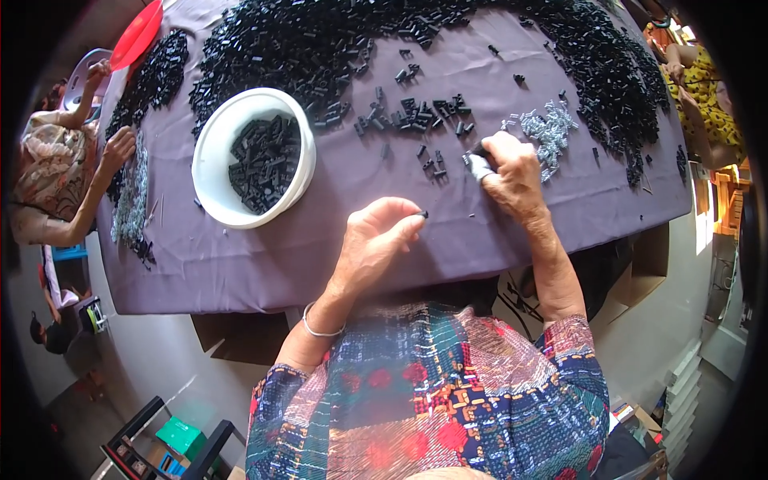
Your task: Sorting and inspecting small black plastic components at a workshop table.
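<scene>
My left hand [374,240] is over the near part of the table, its thumb and forefinger pinching a small black plastic piece [423,214]. To its right, my right hand [512,172] is closed, with dark and whitish wrapping on its fingers. What those fingers hold, if anything, I cannot make out. They are beside a small pile of clear greyish pieces [552,134]. Loose black pieces [416,114] lie scattered beyond my hands. A white round tub [206,180] to the left of my left hand holds many short black tubular pieces [268,164].
A purple cloth [264,276] covers the table. Large heaps of black pieces [280,48] spread along its far side and right side [608,88]. At the left, another person's hand [120,150] is near more clear pieces [130,200] and a red plate [136,36]. Someone in yellow [712,104] sits right.
</scene>
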`<move>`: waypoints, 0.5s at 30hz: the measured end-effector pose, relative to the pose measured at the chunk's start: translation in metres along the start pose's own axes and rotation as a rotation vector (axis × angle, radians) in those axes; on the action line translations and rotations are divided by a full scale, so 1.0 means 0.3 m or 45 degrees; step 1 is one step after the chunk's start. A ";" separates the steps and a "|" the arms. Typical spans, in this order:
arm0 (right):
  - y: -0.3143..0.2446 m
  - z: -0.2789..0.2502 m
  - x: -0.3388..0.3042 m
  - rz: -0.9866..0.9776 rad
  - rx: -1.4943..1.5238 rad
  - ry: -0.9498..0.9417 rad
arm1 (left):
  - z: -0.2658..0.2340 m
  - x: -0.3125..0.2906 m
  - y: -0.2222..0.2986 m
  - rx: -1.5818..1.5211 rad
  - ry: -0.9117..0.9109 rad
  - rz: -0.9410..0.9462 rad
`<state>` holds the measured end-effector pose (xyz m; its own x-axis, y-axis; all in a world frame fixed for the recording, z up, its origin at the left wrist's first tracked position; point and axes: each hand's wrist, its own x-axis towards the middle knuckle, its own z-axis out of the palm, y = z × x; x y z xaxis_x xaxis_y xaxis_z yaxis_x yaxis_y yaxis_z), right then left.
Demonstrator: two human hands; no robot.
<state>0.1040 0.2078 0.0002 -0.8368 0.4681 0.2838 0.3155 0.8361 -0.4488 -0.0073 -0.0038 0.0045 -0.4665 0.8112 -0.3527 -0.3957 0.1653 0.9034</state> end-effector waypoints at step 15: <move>-0.165 -0.094 -0.007 0.128 0.794 -0.882 | 0.005 -0.040 -0.025 0.306 0.022 0.247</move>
<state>0.1028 0.1736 0.0457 -0.9619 0.0874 -0.2591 0.2720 0.4025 -0.8741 0.0025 -0.0138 0.0023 -0.5292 0.8312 -0.1706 -0.1003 0.1383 0.9853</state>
